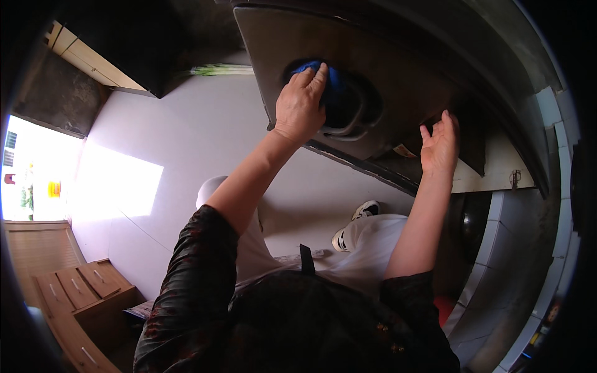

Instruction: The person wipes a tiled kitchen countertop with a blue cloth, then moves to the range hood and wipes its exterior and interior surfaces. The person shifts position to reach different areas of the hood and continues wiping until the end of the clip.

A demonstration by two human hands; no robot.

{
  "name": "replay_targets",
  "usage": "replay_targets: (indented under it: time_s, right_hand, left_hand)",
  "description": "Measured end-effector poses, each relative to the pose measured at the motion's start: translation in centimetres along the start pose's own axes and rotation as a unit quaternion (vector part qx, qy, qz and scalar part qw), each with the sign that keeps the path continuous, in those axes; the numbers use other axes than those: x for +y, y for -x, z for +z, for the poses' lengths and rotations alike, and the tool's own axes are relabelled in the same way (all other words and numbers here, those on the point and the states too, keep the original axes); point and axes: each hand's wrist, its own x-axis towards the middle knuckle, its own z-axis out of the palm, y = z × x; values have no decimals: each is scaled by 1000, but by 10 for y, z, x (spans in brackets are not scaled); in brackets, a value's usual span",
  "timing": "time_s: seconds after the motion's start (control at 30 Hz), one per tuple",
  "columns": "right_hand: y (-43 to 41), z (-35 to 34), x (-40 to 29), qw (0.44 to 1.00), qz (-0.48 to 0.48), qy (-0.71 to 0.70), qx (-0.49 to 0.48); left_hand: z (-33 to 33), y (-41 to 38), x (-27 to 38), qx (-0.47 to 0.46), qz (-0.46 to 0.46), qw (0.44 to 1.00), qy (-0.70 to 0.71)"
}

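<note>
My left hand (pixel 301 107) presses a blue cloth (pixel 335 79) against a dark, smooth panel (pixel 266 35). The cloth sits at the upper left of a rounded recess in that panel, partly hidden under my fingers. Inside the recess, a dark curved ring (pixel 360 116) shows beside the hand. My right hand (pixel 438 147) is raised near the panel's lower right part, palm turned up and fingers apart, with nothing in it. Whether its fingertips touch the dark underside cannot be made out.
Long green-and-white stalks like scallions (pixel 221 70) lie beyond the panel's left edge. A wooden drawer unit (pixel 77 284) stands at lower left, near a bright opening (pixel 39 172). White tiles (pixel 489 242) edge a ledge at right. My shoe (pixel 366 210) is on the pale floor (pixel 210 126).
</note>
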Motion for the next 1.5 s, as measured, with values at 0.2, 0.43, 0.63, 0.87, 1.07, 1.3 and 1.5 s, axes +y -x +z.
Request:
replay_targets:
  time_s: [0.2,0.43,0.63,0.87,1.07,1.3,1.5]
  right_hand:
    - [4,4,2,999,-24,30,34]
    - [10,7,0,997,-34,62,19]
    - [11,8,0,996,-46,71,10]
    - [6,3,3,996,-47,76,9]
    - [10,12,4,994,-53,83,47]
    - [12,12,4,993,-60,91,40]
    - [12,10,4,995,-59,84,10]
  left_hand:
    - [-3,-6,0,-18,9,1000,6]
    - [5,-6,-20,-51,-33,998,4]
    - [21,6,-24,23,-132,984,114]
    - [53,39,-51,-16,-273,946,171]
    - [20,7,-23,4,-287,921,263]
    - [10,0,5,-21,-131,976,175]
    - [26,7,-26,26,-137,977,159]
